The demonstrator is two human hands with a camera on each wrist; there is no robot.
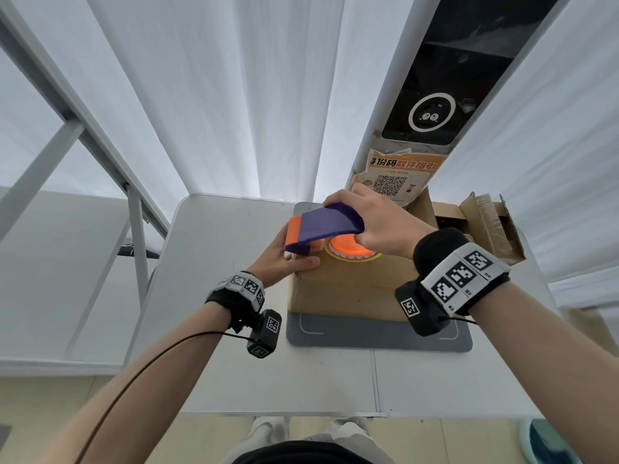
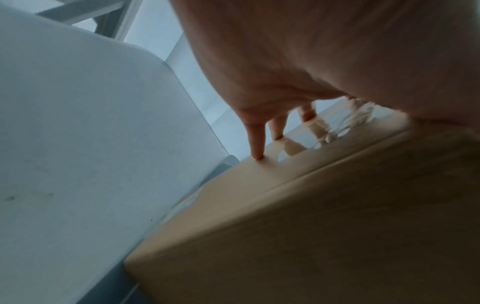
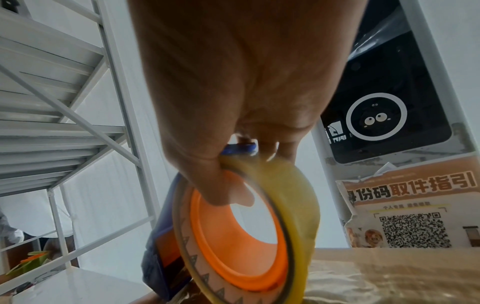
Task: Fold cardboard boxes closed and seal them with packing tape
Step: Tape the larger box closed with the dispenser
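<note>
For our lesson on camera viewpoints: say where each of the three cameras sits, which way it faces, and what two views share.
Head: worn on the head, looking down at the table; both forearms, left hand and right hand show.
Left wrist: under the left hand, facing along fingers touching the cardboard box.
Right wrist: under the right hand, facing the tape dispenser.
Shared: head and right wrist views show the QR poster.
</note>
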